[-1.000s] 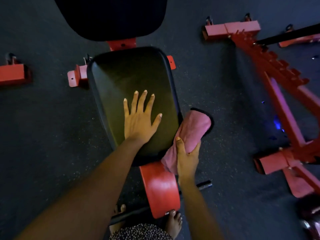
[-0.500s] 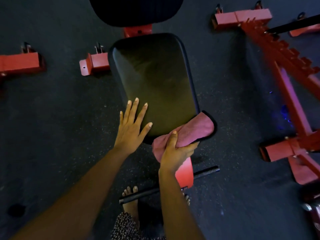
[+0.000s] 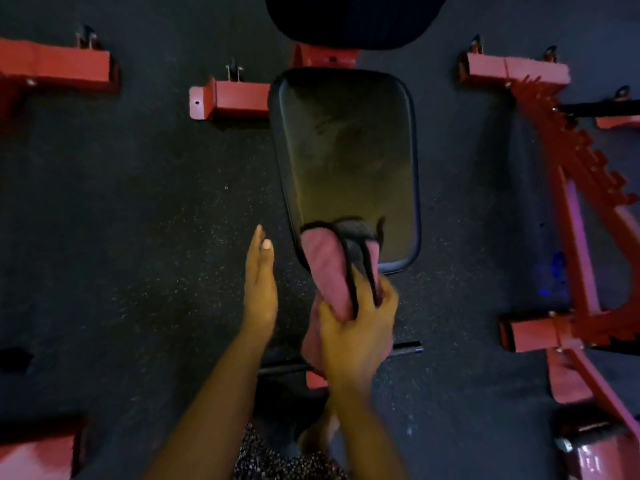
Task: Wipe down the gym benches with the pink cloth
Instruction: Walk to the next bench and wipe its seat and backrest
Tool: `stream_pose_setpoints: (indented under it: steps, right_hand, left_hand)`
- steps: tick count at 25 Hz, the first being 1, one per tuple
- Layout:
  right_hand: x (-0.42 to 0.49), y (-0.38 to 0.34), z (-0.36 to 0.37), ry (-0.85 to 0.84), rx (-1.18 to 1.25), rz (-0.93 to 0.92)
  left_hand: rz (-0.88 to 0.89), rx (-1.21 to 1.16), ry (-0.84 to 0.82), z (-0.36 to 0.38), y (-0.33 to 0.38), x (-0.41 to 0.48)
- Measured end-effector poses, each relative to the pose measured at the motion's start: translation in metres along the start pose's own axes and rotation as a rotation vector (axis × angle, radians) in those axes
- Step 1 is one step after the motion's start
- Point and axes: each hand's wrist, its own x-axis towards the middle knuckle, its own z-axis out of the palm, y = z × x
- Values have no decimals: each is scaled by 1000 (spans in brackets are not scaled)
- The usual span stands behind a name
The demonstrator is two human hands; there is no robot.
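At the far left a red frame foot (image 3: pixel 55 67) sits on the dark floor (image 3: pixel 138 220), and a shorter red foot (image 3: pixel 228 98) juts from the far left corner of the bench seat (image 3: pixel 346 150). The left hand (image 3: pixel 259 282), which a second ago lay flat on the seat and half a second ago had slid to its near left corner, is now off the padding altogether. It hangs over the floor just beside that corner, turned edge-on, fingers straight and together, holding nothing. The seat shows faint smears across its middle, which I take as wipe marks. The pink cloth (image 3: pixel 325 268) has travelled from the seat's right edge round the near right corner, and now lies bunched over the near edge, left of centre, its black hem looped on top. The right hand (image 3: pixel 356 327) no longer presses it flat; the fingers are clenched round the gathered cloth just off the near edge, though motion blur hides their exact placing. That suggests this seat's pass is finishing and the cloth is being lifted. The black back pad (image 3: pixel 353 15) beyond the far edge looks like the next surface. To the right stands a red rack (image 3: pixel 571 168), well apart from the bench.
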Motion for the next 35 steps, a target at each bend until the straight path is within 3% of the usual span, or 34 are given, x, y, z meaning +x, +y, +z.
stream_pose_setpoints:
  steps: [4,7,10,15,17,22,26,35]
  right_hand:
    - [80,-16,-6,-237,-477,-772]
    - [119,-23,30,-578,-731,-1319]
    - [151,-54,54,-688,-918,-1559]
    - [199,-91,76,-686,-897,-1632]
    - [220,-102,83,-684,-870,-1606]
    - [271,-132,106,-602,-829,-1449]
    - [298,-146,118,-525,-770,-1379]
    - [343,-147,110,-443,-547,-1065]
  left_hand:
    - [-189,-259,268,8,-6,-18]
    - [-253,-345,419,10,-9,-13]
    - [-263,-403,522,21,-16,3]
    - [-233,-492,525,53,-12,48]
    - [-223,-433,508,59,21,61]
    - [-266,-47,409,77,60,107]
    - [-177,373,374,86,63,115]
    - [-102,566,418,91,57,120]
